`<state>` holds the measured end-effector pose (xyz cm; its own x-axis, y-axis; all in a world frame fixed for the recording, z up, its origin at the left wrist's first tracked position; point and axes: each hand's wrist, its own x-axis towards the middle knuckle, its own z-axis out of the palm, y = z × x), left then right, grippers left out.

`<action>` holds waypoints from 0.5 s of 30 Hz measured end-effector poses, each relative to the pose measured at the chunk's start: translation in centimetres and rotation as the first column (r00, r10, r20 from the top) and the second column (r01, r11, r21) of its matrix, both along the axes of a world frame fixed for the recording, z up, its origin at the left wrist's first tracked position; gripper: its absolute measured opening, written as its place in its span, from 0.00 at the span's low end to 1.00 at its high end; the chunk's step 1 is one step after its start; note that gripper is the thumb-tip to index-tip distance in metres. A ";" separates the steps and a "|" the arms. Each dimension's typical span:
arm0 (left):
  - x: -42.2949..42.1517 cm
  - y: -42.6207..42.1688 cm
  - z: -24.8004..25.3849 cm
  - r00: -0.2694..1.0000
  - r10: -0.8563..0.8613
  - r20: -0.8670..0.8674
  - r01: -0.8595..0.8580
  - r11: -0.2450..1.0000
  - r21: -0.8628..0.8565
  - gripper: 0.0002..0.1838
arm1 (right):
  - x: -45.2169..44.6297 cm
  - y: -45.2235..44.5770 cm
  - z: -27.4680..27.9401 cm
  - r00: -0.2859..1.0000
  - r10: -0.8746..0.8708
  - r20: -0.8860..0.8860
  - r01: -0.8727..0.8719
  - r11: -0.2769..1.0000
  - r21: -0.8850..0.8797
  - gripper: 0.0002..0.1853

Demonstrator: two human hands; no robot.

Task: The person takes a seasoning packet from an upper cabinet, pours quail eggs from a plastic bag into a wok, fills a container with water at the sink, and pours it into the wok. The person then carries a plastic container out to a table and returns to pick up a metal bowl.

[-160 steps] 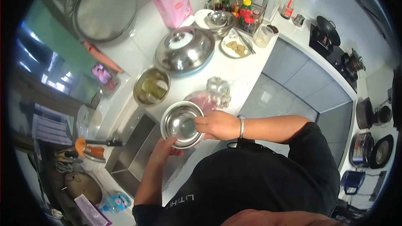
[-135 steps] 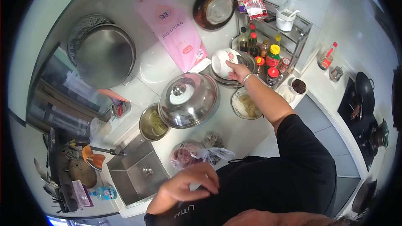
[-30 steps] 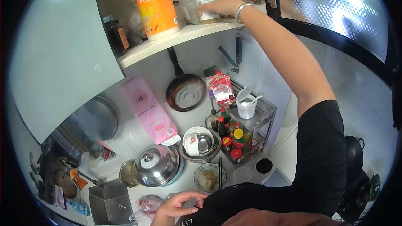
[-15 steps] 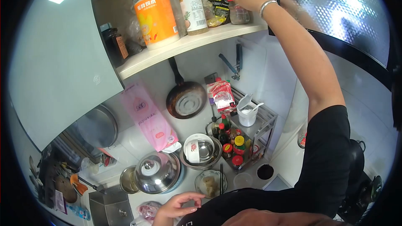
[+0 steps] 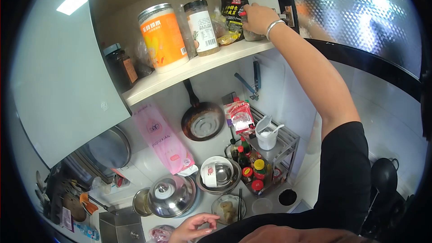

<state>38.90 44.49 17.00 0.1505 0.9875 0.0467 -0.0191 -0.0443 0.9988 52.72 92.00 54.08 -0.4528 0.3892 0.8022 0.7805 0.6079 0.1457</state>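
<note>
My right hand reaches up into the wall cabinet, its fingers closed around the top of a small clear jar that is partly hidden by the hand. Something small and red shows at the fingertips. Left of the jar stands a black packet with a yellow bag below it. A black-lidded jar with a white label and a large orange-labelled canister share the shelf. Low in the view, my left hand hovers near a plate of pale food, fingers loosely curved and apart, holding nothing.
The cabinet shelf edge and its textured glass door flank my right arm. Below are a hanging frying pan, a steel rack with bottles, stacked bowls, a domed lid and a sink.
My right hand has moved down and slightly left onto the small jar. The view has tilted up a little, so the shelf sits lower. My left hand keeps its loose pose.
</note>
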 end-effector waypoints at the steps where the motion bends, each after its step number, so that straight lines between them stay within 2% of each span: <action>1: 0.3 -0.1 0.5 1.000 0.023 0.013 -0.022 0.999 -0.033 0.26 | -0.1 -0.2 -0.2 1.000 0.028 -0.013 -0.027 0.998 0.060 0.19; 3: 0.5 0.1 1.2 0.999 0.047 0.019 -0.045 0.996 -0.071 0.26 | -0.7 -0.6 -0.6 0.996 0.082 -0.031 -0.075 0.982 0.176 0.16; 7: 0.4 1.1 0.4 1.000 0.023 0.006 -0.022 0.999 -0.042 0.26 | -2.8 -1.1 -0.8 0.919 0.319 0.233 -0.336 0.941 0.037 0.18; 8: 0.3 1.3 0.1 1.000 0.009 0.003 -0.009 1.000 -0.024 0.26 | -2.1 -2.6 -1.3 0.891 0.368 0.264 -0.382 0.924 0.002 0.11; 11: 0.7 2.1 0.1 1.000 -0.002 0.002 0.002 1.000 0.009 0.26 | -2.8 -1.5 -1.3 0.861 0.378 0.340 -0.338 0.925 -0.174 0.11; 15: 0.2 2.5 -0.7 1.000 0.000 0.010 0.000 1.000 0.024 0.25 | -2.7 -1.3 -1.5 0.889 0.336 0.312 -0.282 0.937 -0.206 0.12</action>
